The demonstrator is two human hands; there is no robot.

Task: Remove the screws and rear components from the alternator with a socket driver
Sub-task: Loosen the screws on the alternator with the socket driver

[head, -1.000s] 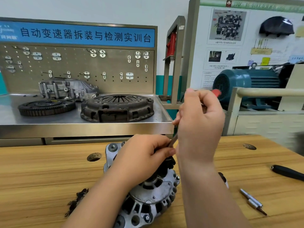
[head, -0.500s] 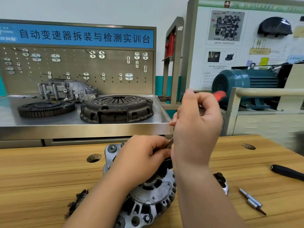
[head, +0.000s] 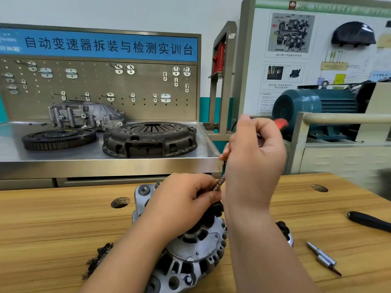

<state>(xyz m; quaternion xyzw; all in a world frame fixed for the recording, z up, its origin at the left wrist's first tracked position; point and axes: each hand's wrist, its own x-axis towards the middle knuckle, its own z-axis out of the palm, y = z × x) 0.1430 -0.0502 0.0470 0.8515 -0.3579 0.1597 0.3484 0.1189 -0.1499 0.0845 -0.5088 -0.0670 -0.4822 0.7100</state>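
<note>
The silver alternator (head: 194,256) lies on the wooden bench (head: 53,229), its rear end pointing up toward the hands. My right hand (head: 254,157) grips the red-handled socket driver (head: 280,124), holding it tilted above the alternator. Its knurled metal shaft (head: 219,183) runs down to the black rear part (head: 213,212). My left hand (head: 184,201) sits on the alternator's top and pinches the lower shaft between thumb and fingers. The driver's tip and the screw are hidden behind my left hand.
Two loose metal bits (head: 323,258) and a black tool handle (head: 370,220) lie on the bench at right. A black removed part (head: 98,259) lies left of the alternator. Behind stand a steel shelf (head: 105,163) with a clutch cover (head: 149,138), flywheel (head: 58,138) and a teal motor (head: 313,106).
My right hand has turned the driver handle slightly, so the red end shows further right. My left hand stays on the shaft. The alternator has not moved.
</note>
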